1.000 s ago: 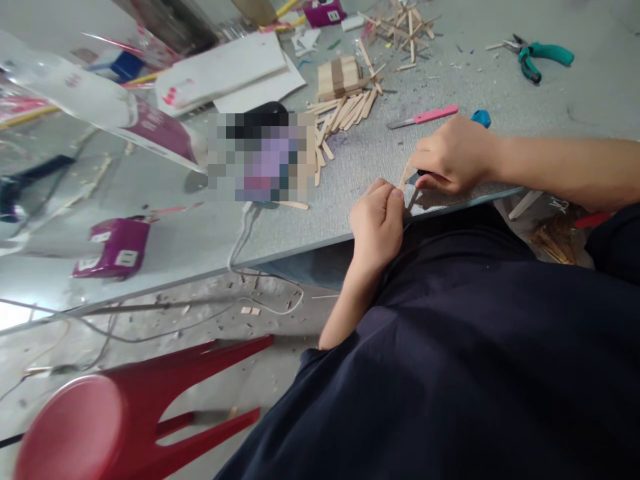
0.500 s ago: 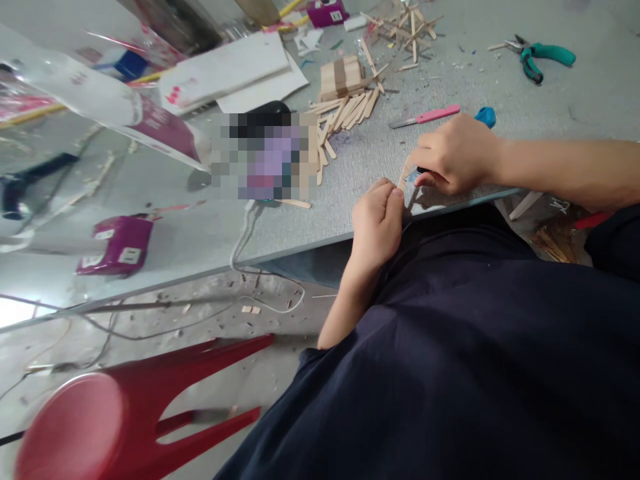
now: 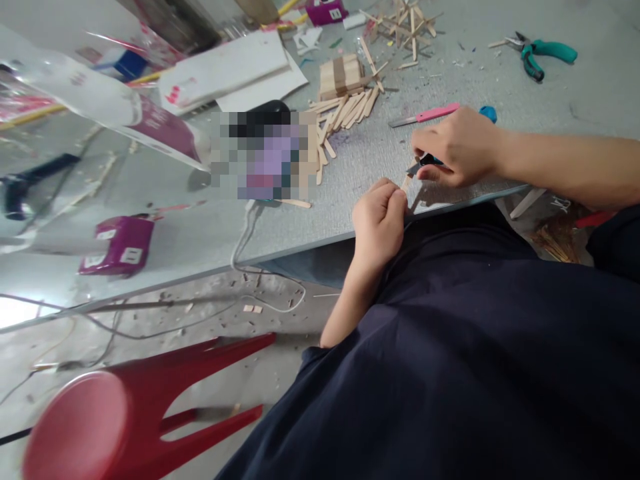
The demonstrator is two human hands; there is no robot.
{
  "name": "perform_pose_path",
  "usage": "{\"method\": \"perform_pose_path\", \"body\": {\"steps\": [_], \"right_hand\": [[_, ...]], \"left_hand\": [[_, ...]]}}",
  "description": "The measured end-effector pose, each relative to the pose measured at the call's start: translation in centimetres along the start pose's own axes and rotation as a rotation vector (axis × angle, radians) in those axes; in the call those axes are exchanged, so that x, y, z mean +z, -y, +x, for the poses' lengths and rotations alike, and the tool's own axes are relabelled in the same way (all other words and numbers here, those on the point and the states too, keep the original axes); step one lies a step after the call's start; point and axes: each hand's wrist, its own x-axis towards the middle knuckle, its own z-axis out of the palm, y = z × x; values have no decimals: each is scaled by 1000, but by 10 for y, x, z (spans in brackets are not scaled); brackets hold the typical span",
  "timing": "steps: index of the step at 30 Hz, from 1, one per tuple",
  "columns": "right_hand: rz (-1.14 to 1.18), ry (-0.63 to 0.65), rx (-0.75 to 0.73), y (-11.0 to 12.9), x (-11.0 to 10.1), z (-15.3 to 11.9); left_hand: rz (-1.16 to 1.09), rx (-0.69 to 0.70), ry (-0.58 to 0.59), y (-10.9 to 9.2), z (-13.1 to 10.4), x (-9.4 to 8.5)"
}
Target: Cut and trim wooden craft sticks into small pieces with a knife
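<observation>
Close to the table's front edge, my left hand (image 3: 379, 217) is closed round a wooden craft stick (image 3: 407, 181), whose upper end sticks out past my thumb. My right hand (image 3: 463, 147) grips a utility knife (image 3: 415, 167). Its dark blade lies against the stick, and a blue end of the handle shows behind my knuckles. Most of the handle is hidden in my fist. Just beyond the right hand lies a pink-handled craft knife (image 3: 430, 115).
Loose craft sticks (image 3: 353, 110) and a bundle (image 3: 343, 75) lie further back. Green-handled pliers (image 3: 545, 53) are at the far right. Left are a blurred-out object (image 3: 270, 157), a cable (image 3: 240, 233), a bottle (image 3: 115, 100) and a purple tape dispenser (image 3: 120, 243). A red stool (image 3: 80, 427) stands below.
The knife blade now shows clearly against the stick, where my right fingers covered the stick's upper end before. The right hand has tilted slightly; my left hand has barely moved.
</observation>
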Motion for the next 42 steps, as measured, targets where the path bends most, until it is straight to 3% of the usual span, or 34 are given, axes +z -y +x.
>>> {"method": "perform_pose_path", "body": {"steps": [5,11,26,42], "right_hand": [[136,38,-144,-8,3,-1],[167,-2,-211,-15,12,-1],[166,111,-222,-15,10,2],[201,72,-249,-19,14,2]], "left_hand": [[79,9,2,-1,0,-1],[128,-4,12,-1,0,-1],[250,51,-62,5,-1,7],[233,42,-40,3,-2,4]]}}
